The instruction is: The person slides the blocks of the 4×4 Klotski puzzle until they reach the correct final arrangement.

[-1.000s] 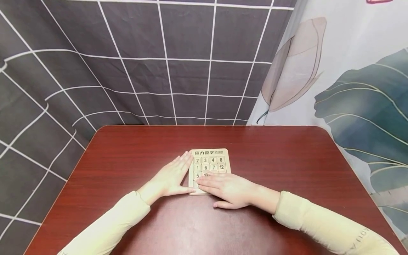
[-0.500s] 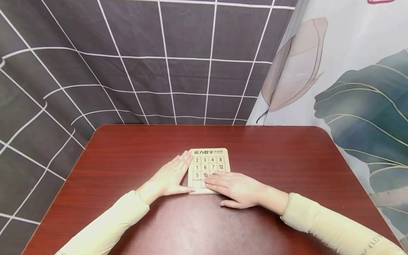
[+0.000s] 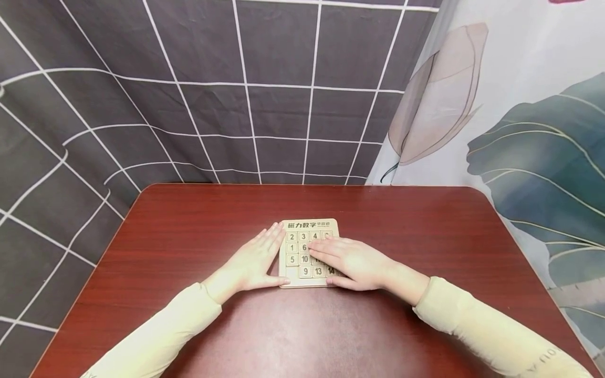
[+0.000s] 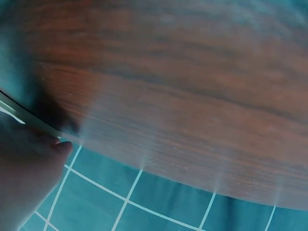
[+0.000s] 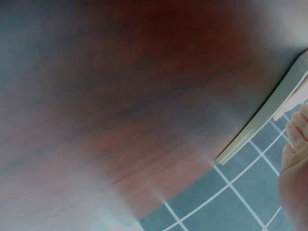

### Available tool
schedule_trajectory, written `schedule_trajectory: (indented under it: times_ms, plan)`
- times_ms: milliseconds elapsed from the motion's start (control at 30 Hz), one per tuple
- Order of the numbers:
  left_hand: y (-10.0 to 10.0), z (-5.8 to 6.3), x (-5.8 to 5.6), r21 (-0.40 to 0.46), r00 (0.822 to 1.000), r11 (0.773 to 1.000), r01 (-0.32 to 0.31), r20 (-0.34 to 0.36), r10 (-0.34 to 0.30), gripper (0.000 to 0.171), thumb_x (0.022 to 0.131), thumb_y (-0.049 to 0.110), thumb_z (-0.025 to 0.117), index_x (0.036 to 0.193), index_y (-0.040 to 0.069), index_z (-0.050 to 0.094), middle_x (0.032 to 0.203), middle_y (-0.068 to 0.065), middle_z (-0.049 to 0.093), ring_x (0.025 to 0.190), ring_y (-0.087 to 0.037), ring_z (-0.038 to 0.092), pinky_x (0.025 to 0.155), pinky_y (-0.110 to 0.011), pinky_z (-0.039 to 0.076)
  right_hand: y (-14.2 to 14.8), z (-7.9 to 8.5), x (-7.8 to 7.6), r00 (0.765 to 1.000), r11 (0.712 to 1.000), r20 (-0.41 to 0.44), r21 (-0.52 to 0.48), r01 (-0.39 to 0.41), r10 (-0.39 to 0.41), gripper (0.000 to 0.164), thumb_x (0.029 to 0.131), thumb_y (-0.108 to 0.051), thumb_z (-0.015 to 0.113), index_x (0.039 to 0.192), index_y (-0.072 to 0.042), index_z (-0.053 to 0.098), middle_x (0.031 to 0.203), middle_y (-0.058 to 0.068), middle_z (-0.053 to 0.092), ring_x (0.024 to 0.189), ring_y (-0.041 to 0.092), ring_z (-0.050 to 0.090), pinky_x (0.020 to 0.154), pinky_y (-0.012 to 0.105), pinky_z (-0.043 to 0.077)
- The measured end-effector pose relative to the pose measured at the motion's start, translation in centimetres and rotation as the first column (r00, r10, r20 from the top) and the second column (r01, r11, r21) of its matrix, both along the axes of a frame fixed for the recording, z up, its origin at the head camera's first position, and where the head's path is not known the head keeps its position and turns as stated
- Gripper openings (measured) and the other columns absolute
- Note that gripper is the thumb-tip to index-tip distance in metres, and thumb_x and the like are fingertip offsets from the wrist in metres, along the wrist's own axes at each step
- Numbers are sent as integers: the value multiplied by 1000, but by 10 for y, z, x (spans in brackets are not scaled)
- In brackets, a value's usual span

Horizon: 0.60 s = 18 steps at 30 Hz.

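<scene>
A wooden sliding number puzzle (image 3: pixel 309 284) lies flat mid-table in the head view, with numbered square tiles in rows. My left hand (image 3: pixel 254 262) rests against its left edge, fingers extended, thumb on the lower left corner. My right hand (image 3: pixel 355 262) lies over its right side, fingers nearly straight, fingertips touching tiles near the 6 tile (image 3: pixel 304 247). Its thumb is at the 14 tile. The bottom-left slot is bare, beside the 9 tile (image 3: pixel 305 271). My right fingers hide several tiles on the right. The puzzle's rim (image 5: pixel 267 115) shows edge-on in the right wrist view.
The puzzle stands on a reddish-brown wooden table (image 3: pixel 203 220) with rounded far corners. Behind it hangs a dark grid-patterned curtain (image 3: pixel 279 115). A white curtain with leaf prints (image 3: pixel 430 105) hangs at the right.
The 9 tile slid one place right, leaving the bottom-left slot bare. My right hand moved right with it, then up the board to the middle rows. My left hand stayed.
</scene>
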<state>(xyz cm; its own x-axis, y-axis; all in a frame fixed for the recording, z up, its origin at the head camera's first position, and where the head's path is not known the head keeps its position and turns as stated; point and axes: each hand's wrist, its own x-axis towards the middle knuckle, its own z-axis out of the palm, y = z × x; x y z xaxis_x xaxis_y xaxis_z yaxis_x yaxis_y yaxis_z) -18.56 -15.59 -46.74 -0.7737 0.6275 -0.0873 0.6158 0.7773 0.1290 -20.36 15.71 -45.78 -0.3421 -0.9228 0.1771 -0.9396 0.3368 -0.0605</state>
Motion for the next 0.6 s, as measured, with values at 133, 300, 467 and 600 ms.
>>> schedule_trajectory:
  times_ms: [133,300,467,600]
  plan:
    - [1,-1,0,5,1000,1000,11,-6,-11,114,92,69,65,164,-9,24,175,-26,22,164,-38,22,134,-49,27,-1,-1,-6,1000,1000,7,13,19,-19,65,102,-37,67,156,-5,52,163,10,52,151,27,51,126,45,43]
    - [1,-1,-1,-1,1000,1000,13,-13,-13,114,93,70,64,165,-9,24,175,-26,21,165,-37,22,134,-48,27,-7,-3,-10,1000,1000,-14,18,-11,11,66,102,-38,66,157,-5,51,162,11,53,151,27,51,126,45,43]
    - [2,1,-1,-1,1000,1000,11,-26,-11,113,93,70,64,164,-9,26,174,-26,23,164,-37,24,134,-48,28,-15,-4,-11,998,999,-33,10,-53,53,65,103,-39,65,156,-4,52,161,10,55,151,25,51,126,44,42]
    - [1,3,0,6,1000,1000,9,-19,-9,113,93,69,64,164,-9,25,175,-25,23,164,-37,23,134,-48,28,-21,-5,-9,995,996,-44,7,-87,88,63,104,-40,63,155,-4,52,160,11,55,151,25,52,126,42,43]
